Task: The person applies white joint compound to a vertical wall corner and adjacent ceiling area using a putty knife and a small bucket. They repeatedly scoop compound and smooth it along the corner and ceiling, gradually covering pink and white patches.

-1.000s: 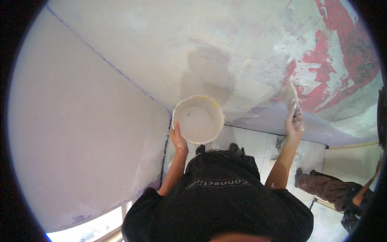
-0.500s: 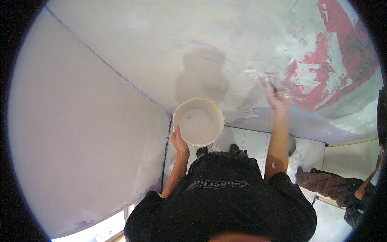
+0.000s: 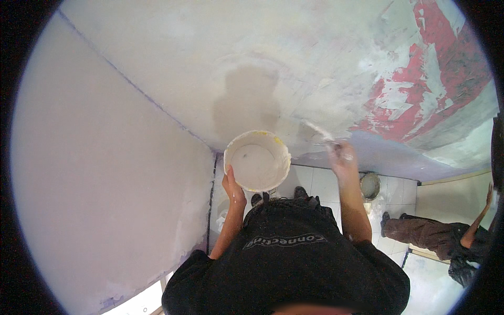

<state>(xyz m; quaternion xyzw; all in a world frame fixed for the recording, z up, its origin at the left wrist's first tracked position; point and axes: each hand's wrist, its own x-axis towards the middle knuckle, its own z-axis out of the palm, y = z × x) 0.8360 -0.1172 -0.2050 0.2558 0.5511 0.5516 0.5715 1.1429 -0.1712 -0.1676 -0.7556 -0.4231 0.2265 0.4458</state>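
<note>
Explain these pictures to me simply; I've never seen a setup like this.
There is no machine here: a person works with two bare hands. The view comes from a wide fisheye camera worn on the head and looking down, so straight edges bend and the corners are dark.

The left hand has its grip on the side of a whitish bucket containing white paste. The right hand holds what looks like a putty knife, blurred, near a pale wall with red patches. Another container stands on the tiled floor.

Blurred blade [image 3: 319, 130] in right hand [image 3: 344, 157]
</note>
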